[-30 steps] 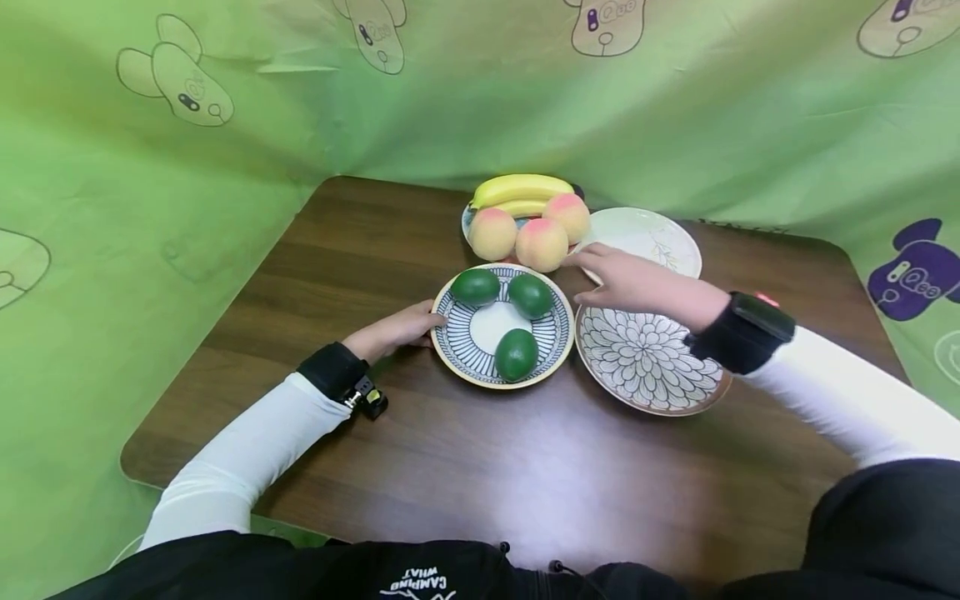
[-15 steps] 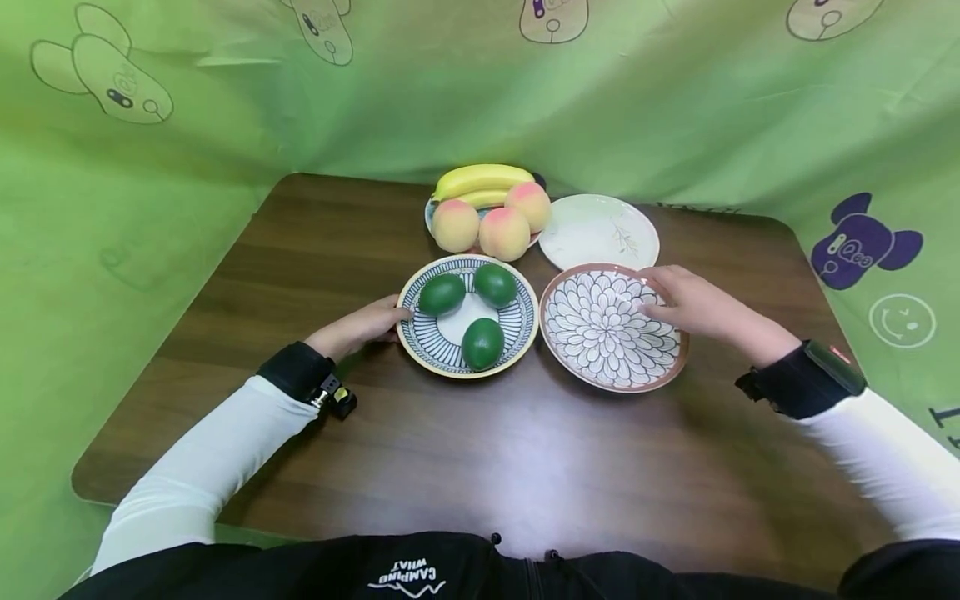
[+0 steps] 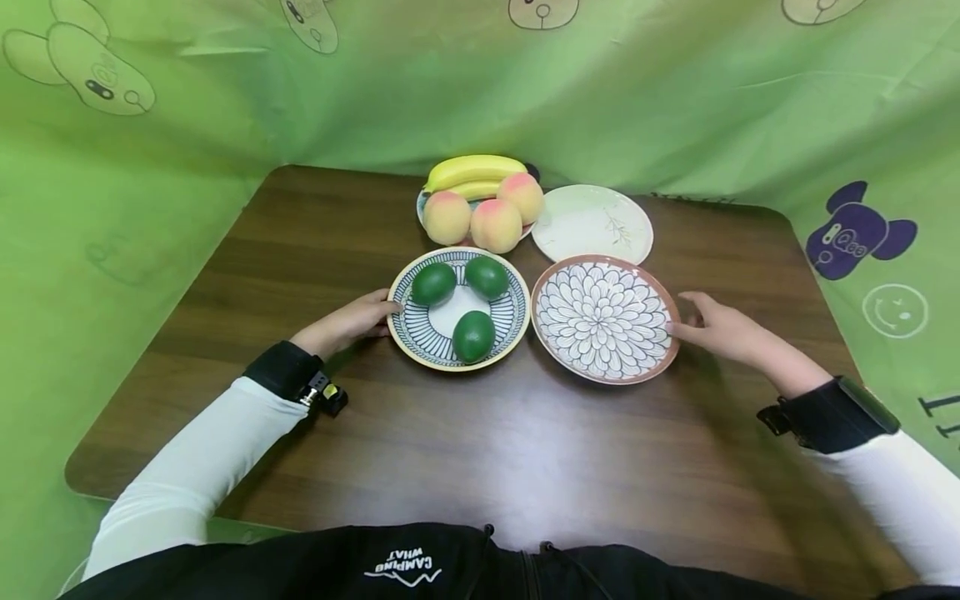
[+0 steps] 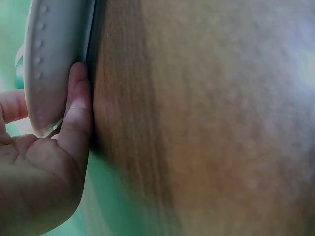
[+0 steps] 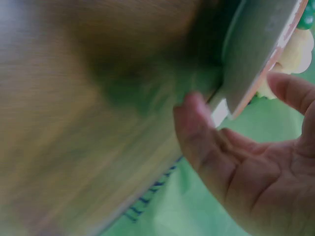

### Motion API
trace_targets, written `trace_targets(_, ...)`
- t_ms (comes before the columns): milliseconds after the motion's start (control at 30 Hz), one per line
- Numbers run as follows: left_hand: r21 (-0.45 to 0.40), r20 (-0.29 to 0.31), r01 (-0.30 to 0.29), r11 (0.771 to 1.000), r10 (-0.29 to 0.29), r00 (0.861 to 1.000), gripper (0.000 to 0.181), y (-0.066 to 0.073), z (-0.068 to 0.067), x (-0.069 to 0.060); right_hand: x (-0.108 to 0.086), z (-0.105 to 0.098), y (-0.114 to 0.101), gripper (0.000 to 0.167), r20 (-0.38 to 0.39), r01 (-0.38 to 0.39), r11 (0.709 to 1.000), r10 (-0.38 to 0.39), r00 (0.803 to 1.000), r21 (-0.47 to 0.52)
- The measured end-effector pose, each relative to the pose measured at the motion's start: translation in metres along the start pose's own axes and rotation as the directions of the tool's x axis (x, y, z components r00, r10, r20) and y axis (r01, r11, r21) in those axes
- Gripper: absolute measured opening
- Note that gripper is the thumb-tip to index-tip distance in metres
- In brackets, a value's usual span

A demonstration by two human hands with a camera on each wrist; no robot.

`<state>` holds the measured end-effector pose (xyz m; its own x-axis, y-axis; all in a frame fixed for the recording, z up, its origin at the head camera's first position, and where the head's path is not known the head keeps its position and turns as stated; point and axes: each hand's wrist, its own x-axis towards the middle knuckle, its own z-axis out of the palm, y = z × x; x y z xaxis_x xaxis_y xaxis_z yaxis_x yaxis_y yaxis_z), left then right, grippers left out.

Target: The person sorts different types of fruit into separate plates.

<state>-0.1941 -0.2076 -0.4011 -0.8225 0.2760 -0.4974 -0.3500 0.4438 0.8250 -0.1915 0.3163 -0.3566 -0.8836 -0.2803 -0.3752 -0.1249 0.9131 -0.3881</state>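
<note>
At a brown wooden table (image 3: pixel 450 467), a person's left hand (image 3: pixel 347 325) grips the left rim of a striped bowl (image 3: pixel 447 318), thumb above and fingers beneath. Three green fruits (image 3: pixel 473 337) lie in the bowl, two on the far side and one nearer. Just beyond, bananas (image 3: pixel 474 172) and three peaches (image 3: pixel 496 226) fill a dish (image 3: pixel 422 207), with a white plate (image 3: pixel 592 223) to its right. Nearer, just right of the bowl, is a flower-patterned plate (image 3: pixel 602 317). At its right rim, the right hand (image 3: pixel 726 332) has thumb and fingers spread apart, ungripping; whether the thumb touches is hard to tell.
</note>
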Motion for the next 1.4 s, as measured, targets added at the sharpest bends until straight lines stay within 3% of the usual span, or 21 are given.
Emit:
trace_targets(67,-0.004,0.007,-0.003,1.000,0.003,1.000,0.058,0.003,-0.004,-0.002,-0.006,0.005,0.006,0.078,0.036,-0.022,0.996,0.019,0.999,0.083)
trace_targets(133,-0.002,0.005,0.001,1.000,-0.001,1.000,0.058,0.008,-0.008,-0.004,-0.010,0.011,0.010,0.074,0.081,-0.031,0.971,0.012,0.997,0.235)
trace_targets(200,0.012,0.002,0.003,1.000,-0.003,1.000,0.059,0.012,-0.012,-0.006,-0.010,0.017,0.011,0.069,0.131,-0.043,0.913,-0.012,0.991,0.406)
trace_targets(267,0.027,0.005,0.005,1.000,-0.005,1.000,0.059,0.017,-0.014,-0.006,-0.009,0.023,0.012,0.062,0.174,-0.056,0.825,-0.052,0.983,0.562)
trace_targets(367,0.044,0.019,-0.003,0.999,0.002,1.000,0.059,0.023,-0.014,-0.004,-0.007,0.029,0.013,0.058,0.211,-0.085,0.722,-0.086,0.974,0.687)
trace_targets(433,0.039,0.031,-0.011,0.999,0.010,0.999,0.060,0.027,-0.013,-0.003,-0.006,0.030,0.015,0.057,0.223,-0.104,0.674,-0.092,0.971,0.732)
trace_targets(533,0.025,0.055,-0.031,0.999,0.030,0.998,0.062,0.030,-0.012,-0.001,-0.008,0.030,0.016,0.059,0.233,-0.132,0.632,-0.078,0.969,0.764)
trace_targets(700,0.116,0.033,-0.072,0.991,0.068,0.997,0.068,0.044,-0.022,-0.005,-0.013,0.028,0.018,0.060,0.235,-0.150,0.609,-0.062,0.970,0.779)
trace_targets(833,0.262,-0.049,-0.110,0.959,0.127,0.991,0.070,0.079,-0.034,-0.002,-0.016,0.028,0.022,0.059,0.250,-0.183,0.570,-0.040,0.967,0.801)
trace_targets(967,0.449,-0.103,-0.143,0.882,0.210,0.972,0.076,0.117,-0.038,0.012,-0.017,0.031,0.021,0.060,0.255,-0.198,0.545,-0.031,0.966,0.815)
trace_targets(1100,0.635,-0.076,-0.175,0.753,0.286,0.955,0.082,0.141,-0.034,0.036,-0.011,0.036,0.013,0.061,0.241,-0.165,0.581,-0.056,0.969,0.797)
trace_targets(1200,0.708,-0.033,-0.199,0.677,0.313,0.949,0.081,0.144,-0.031,0.052,-0.003,0.040,0.004,0.060,0.238,-0.150,0.615,-0.063,0.969,0.774)
trace_targets(1300,0.744,-0.007,-0.202,0.637,0.310,0.951,0.077,0.142,-0.035,0.065,0.006,0.045,-0.005,0.058,0.234,-0.152,0.618,-0.054,0.971,0.771)
trace_targets(1400,0.750,-0.028,-0.164,0.640,0.280,0.960,0.075,0.130,-0.041,0.067,0.019,0.047,-0.014,0.056,0.266,-0.170,0.619,-0.066,0.962,0.767)
